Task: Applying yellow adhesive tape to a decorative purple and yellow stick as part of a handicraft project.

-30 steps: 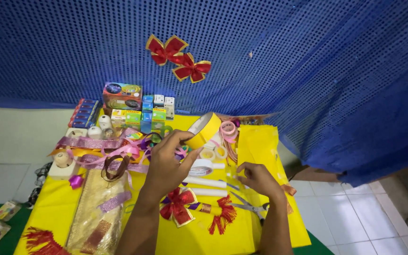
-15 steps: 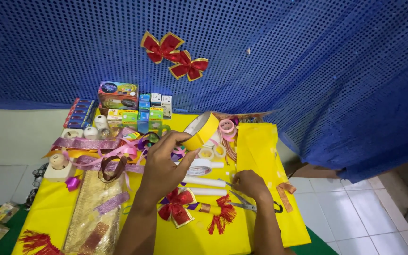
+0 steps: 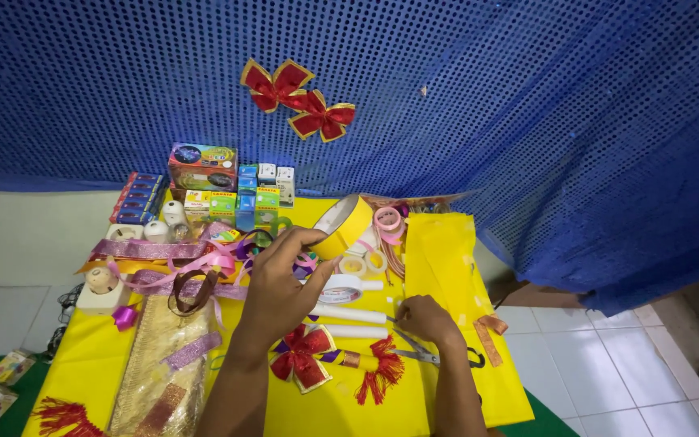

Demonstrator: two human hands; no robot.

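Head view: left hand (image 3: 278,285), centre of frame, grips a yellow tape roll (image 3: 345,226) between thumb and fingers (image 3: 311,235), holding it tilted above the worktop (image 3: 446,259). Right hand (image 3: 424,317), lower centre-right, rests closed over the scissors (image 3: 438,356); whether it actually grips them cannot be determined. White tape roll (image 3: 342,288) lies just below the yellow roll. Two white tubes (image 3: 351,314) lie between the hands. Red bow (image 3: 301,354) sits below the left hand. Small boxes (image 3: 228,190) line the upper left. Blue sequined cloth (image 3: 487,121) fills the top of the frame.
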